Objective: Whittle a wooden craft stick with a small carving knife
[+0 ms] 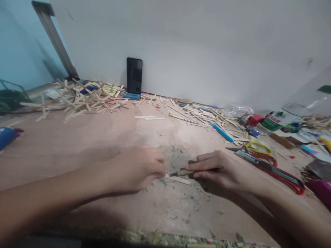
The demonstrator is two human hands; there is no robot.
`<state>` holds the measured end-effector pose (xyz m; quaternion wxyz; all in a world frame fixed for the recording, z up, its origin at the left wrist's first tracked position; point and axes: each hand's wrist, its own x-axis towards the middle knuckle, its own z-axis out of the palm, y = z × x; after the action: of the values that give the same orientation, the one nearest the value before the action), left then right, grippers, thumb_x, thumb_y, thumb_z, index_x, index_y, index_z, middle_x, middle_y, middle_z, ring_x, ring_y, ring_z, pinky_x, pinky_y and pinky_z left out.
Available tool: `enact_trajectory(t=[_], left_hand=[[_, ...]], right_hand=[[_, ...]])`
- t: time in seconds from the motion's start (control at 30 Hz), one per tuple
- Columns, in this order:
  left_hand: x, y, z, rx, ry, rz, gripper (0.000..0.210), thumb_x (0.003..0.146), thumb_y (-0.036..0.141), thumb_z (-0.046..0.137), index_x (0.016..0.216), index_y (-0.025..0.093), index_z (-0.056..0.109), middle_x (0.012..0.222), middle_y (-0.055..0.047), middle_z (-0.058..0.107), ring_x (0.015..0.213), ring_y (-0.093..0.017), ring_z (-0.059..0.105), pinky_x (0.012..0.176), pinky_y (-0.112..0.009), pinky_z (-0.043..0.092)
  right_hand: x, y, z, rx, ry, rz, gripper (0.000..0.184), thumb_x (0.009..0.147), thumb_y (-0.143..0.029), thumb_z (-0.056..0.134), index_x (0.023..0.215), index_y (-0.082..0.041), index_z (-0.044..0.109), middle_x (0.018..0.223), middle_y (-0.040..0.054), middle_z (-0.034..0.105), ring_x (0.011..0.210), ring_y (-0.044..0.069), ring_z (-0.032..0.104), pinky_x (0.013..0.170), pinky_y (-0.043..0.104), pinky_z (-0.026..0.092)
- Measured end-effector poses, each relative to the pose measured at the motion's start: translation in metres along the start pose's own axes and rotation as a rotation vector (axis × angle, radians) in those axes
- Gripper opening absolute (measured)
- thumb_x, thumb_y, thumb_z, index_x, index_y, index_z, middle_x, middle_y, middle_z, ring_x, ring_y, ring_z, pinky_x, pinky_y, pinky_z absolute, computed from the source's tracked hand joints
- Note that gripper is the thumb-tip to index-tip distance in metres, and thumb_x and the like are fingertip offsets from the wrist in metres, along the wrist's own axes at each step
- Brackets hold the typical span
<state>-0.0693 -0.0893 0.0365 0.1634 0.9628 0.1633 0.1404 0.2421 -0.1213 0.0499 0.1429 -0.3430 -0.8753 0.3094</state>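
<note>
Just left of the table's middle, my left hand (144, 168) is closed, its fingertips at the near end of a flat wooden craft stick (181, 179) lying on the tabletop. My fingers hide that end of the stick. My right hand (217, 168) pinches a small carving knife (184, 173) with a light wooden handle and a dark blade. The blade points left, toward my left fingertips, over the stick. Small green shavings (178, 153) are scattered around both hands.
A phone (134, 75) leans upright against the wall. Heaped craft sticks (88, 101) lie at the back left, more along the back right. Yellow-and-red scissors (258, 148), a box cutter (271, 168), a blue pen-like tool (221, 132) and a plastic bottle (274, 120) are on the right.
</note>
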Motion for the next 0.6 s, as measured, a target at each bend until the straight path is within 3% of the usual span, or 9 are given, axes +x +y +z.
enact_trajectory(t=[0.17, 0.33, 0.6], left_hand=[[0.000, -0.002, 0.001, 0.004, -0.003, -0.008, 0.029, 0.105, 0.011, 0.057, 0.091, 0.022, 0.079, 0.089, -0.002, 0.074, 0.085, -0.018, 0.069, 0.077, -0.033, 0.047], [0.003, -0.003, 0.002, -0.006, 0.017, -0.024, 0.028, 0.105, 0.012, 0.058, 0.093, 0.022, 0.081, 0.089, -0.002, 0.073, 0.084, -0.017, 0.069, 0.076, -0.032, 0.046], [0.005, -0.003, 0.005, -0.001, 0.056, 0.033, 0.024, 0.103, 0.006, 0.060, 0.094, 0.019, 0.080, 0.091, -0.002, 0.071, 0.089, -0.018, 0.065, 0.080, -0.033, 0.050]], right_hand=[[0.001, 0.000, 0.004, 0.013, 0.019, -0.022, 0.038, 0.117, -0.042, 0.057, 0.133, -0.021, 0.084, 0.101, 0.0135, 0.082, 0.084, 0.018, 0.075, 0.072, 0.027, 0.055], [0.002, -0.002, 0.006, 0.035, 0.000, -0.041, 0.043, 0.117, -0.045, 0.057, 0.133, -0.015, 0.083, 0.092, 0.0107, 0.081, 0.074, 0.015, 0.072, 0.065, 0.024, 0.051], [0.002, 0.003, 0.018, -0.003, 0.083, -0.101, 0.050, 0.119, -0.051, 0.049, 0.132, -0.018, 0.084, 0.087, 0.0103, 0.075, 0.071, 0.015, 0.066, 0.064, 0.025, 0.047]])
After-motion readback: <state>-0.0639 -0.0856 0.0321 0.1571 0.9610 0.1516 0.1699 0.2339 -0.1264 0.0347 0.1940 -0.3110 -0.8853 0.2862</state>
